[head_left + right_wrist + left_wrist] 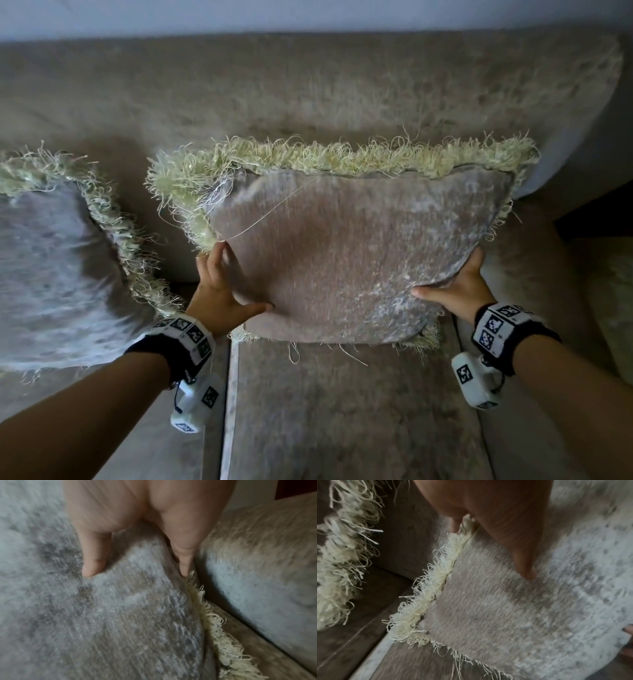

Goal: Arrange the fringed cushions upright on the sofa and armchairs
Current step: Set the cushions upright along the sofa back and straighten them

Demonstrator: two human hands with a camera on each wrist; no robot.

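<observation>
Both hands (pixel 222 291) (pixel 459 287) grip fringed cushion (pixel 349 253) upright, long axis horizontal.

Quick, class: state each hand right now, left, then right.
Left hand: grips the fringed cushion at its left edge.
Right hand: grips the same cushion's right edge.

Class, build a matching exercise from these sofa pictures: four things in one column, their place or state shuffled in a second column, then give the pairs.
Things
1. left hand
2. right hand
3. middle cushion
4. second cushion

Places or states
A. far left on the sofa, untouched
B. grips the middle cushion's right edge
C. upright against the backrest
D. grips the middle cushion's left edge

Pairs: 1-D, 2-B, 3-C, 4-A
</observation>
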